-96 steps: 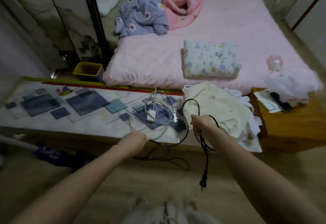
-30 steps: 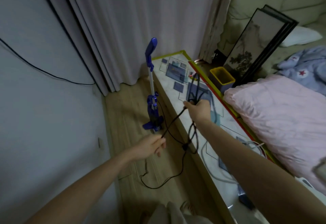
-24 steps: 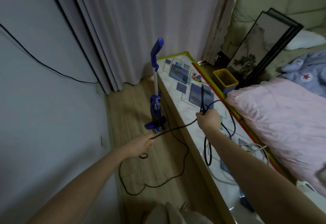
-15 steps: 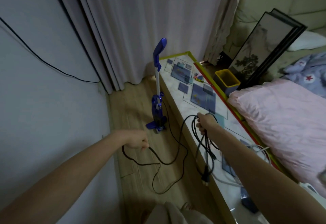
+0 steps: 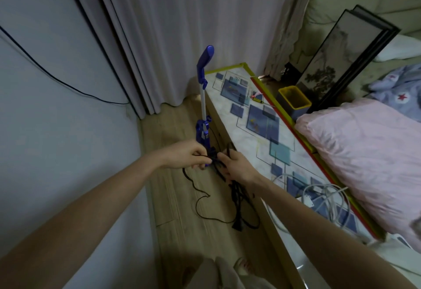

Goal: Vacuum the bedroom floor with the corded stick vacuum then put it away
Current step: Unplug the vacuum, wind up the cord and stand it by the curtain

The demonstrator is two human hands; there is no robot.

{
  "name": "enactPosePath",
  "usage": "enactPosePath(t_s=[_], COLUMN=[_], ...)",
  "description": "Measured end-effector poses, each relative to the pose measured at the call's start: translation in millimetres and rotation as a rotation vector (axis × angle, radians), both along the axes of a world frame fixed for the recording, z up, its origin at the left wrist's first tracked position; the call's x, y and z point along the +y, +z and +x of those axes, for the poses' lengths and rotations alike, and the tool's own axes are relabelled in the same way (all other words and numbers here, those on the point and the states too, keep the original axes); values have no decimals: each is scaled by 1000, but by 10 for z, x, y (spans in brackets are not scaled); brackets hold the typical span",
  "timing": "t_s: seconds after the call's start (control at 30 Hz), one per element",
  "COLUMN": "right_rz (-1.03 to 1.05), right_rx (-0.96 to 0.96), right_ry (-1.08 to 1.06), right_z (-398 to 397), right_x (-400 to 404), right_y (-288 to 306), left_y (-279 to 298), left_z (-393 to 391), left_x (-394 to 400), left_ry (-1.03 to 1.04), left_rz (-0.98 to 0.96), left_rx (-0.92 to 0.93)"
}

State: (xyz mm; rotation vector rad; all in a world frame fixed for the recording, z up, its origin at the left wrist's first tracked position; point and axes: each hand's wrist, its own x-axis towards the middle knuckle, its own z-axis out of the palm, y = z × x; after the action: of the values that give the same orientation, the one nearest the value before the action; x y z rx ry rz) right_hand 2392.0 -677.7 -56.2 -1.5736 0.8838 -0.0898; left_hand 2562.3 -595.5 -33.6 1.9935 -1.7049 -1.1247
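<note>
Left grip (image 5: 186,156): pinches the black cord (image 5: 205,197).
Right grip (image 5: 237,165): curled round gathered cord loops; plug (image 5: 237,225) dangles below.
Vacuum (image 5: 203,111): upright beside the counter (image 5: 248,138), just behind both hands.
Around: curtain (image 5: 182,38), bed (image 5: 369,152).

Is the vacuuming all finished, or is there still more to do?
The vacuuming seems over: the blue stick vacuum stands upright by the curtain, unplugged, its plug dangling. Right now the left hand and right hand are gathering the black cord into loops. Some cord still trails on the floor, so finishing the coil and putting the vacuum away remain.
</note>
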Motion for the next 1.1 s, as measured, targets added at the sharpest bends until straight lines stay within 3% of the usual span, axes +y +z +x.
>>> enactPosePath(t_s=[0.1, 0.27, 0.37, 0.47, 0.6, 0.73, 0.8, 0.97, 1.03, 1.1], right_rz=[22, 85, 227, 267, 199, -51, -153, -260, -258, -180], right_rx=[27, -29, -170, -266, -469, -378, -257, -76, -25, 4], right_ry=[-53, 140, -16, -220, -510, -551, -476, -235, -165, -108], right_z=[-163, -249, -189, -117, -98, -75, -18, 95, 98, 79], right_x=[-208, -210, -190, -231, -563, -772, -673, -406, -317, -226], right_y=[49, 94, 192, 372, 653, 586, 397, 139, 122, 83], left_y=[-160, -221, -203, -446, -1246, -1443, -1222, -355, -60, 126], left_z=[126, -50, -46, -82, -60, -141, -165, -341, -385, -328], left_x=[235, 153, -18, 9, 470, 530, 318, -86, -179, -221], left_ry=[19, 181, 278, 338, 409, 633, 495, -177, -282, -260], left_rz=[5, -193, -244, -149, 118, 236, 269, 189, 83, -1], left_rx=[98, 237, 252, 186, 145, 137, 6, -343, -362, -355])
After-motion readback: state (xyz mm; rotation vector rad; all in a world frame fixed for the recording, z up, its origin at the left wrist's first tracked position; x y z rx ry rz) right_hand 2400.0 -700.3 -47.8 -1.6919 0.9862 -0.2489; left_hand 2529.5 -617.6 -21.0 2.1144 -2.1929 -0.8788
